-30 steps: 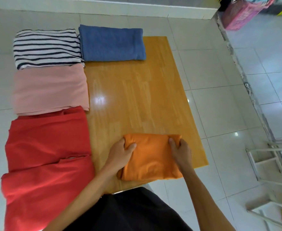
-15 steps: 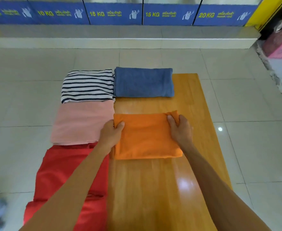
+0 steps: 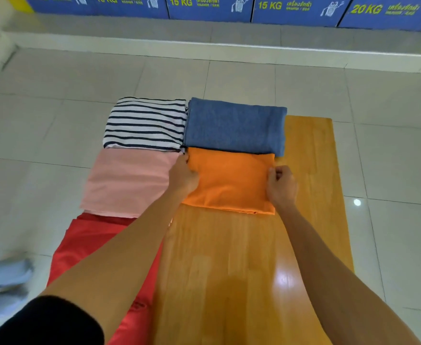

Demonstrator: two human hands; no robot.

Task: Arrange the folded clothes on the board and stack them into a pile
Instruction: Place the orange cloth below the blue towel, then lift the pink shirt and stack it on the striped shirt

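Underneath, wooden board (image 3: 254, 270) on tiled floor (image 3: 55, 120); both hands' fingers (image 3: 275, 173) pinching orange cloth (image 3: 229, 180) edges.

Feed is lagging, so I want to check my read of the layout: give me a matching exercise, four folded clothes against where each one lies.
Clothes:
1. orange cloth
2. blue cloth
3. striped cloth
4. pink cloth

Places:
A. far left corner of the layout
B. far end of the wooden board
C. left of the orange one
D. between both hands, just below the blue one

Pairs: 1-D, 2-B, 3-A, 4-C
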